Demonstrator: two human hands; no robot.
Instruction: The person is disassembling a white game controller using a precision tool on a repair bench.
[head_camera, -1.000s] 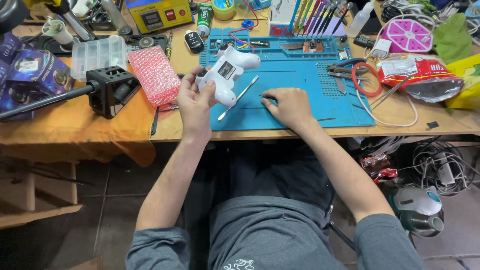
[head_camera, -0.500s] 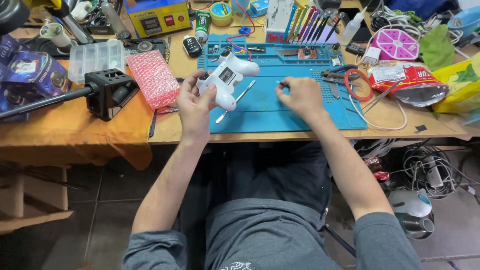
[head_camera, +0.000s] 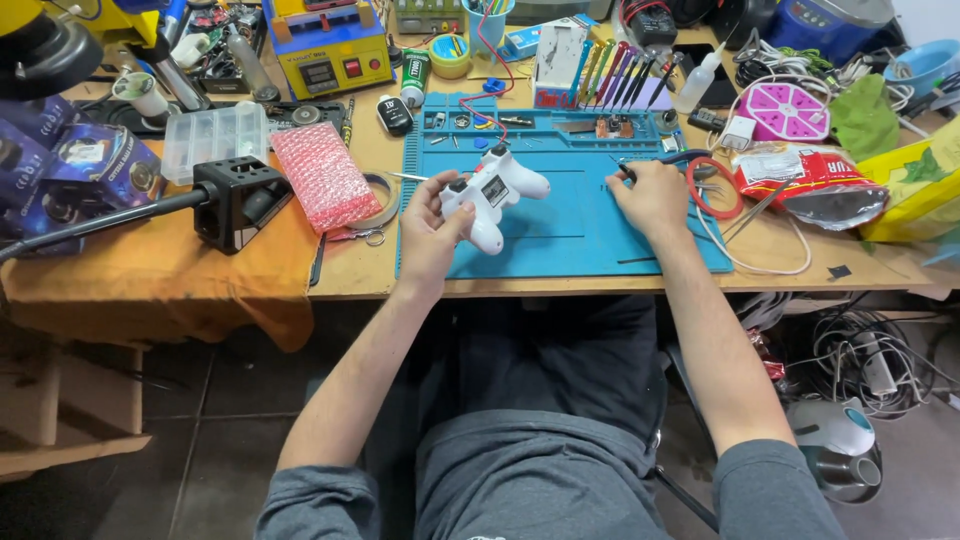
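Note:
My left hand (head_camera: 428, 228) grips a white game controller (head_camera: 497, 192) by one handle and holds it tilted just above the blue work mat (head_camera: 570, 235). My right hand (head_camera: 650, 195) lies at the mat's right edge. Its fingers curl over a dark-handled tool (head_camera: 668, 158) beside a red ring-shaped handle (head_camera: 712, 188). Small parts and screws sit in the mat's tray strip (head_camera: 520, 122) at the back.
A pink bubble-wrap packet (head_camera: 325, 175), a black cube on a boom arm (head_camera: 235, 200) and a clear compartment box (head_camera: 213, 135) lie to the left. A rack of screwdrivers (head_camera: 610, 78), a red foil bag (head_camera: 812, 182) and a white cable (head_camera: 765, 262) crowd the right.
My right hand has moved from the mat's middle to its right edge and onto the dark tool. My left hand has lifted the controller slightly. The head camera has shifted.

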